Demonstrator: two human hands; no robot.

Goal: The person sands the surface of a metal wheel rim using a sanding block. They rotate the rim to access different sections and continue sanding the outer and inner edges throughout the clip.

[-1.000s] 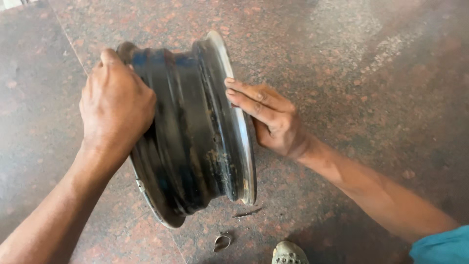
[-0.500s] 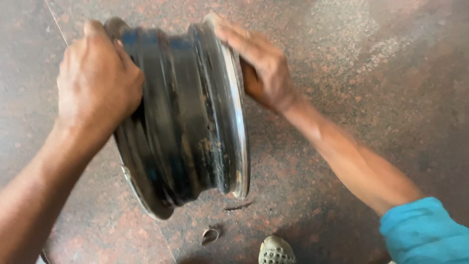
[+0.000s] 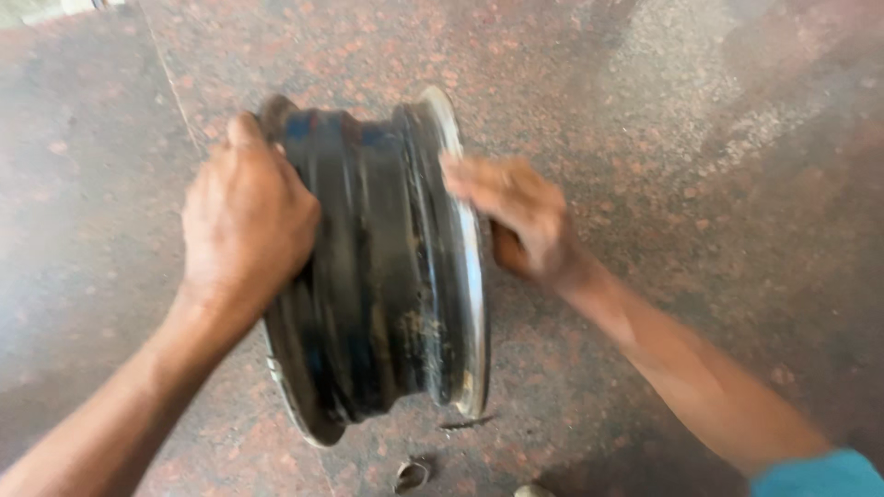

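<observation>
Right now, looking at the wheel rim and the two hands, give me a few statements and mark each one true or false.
1. The wheel rim stands on its edge on the stone floor. True.
2. The left hand rests on the left flange of the rim. True.
3. The right hand is lifted well clear of the rim. False: its fingers lie against the shiny right flange.
4. The rim carries a rubber tyre. False: it is a bare rim, dark and worn in its barrel.
5. A small curved metal piece lies on the floor just below the rim. True.
</observation>
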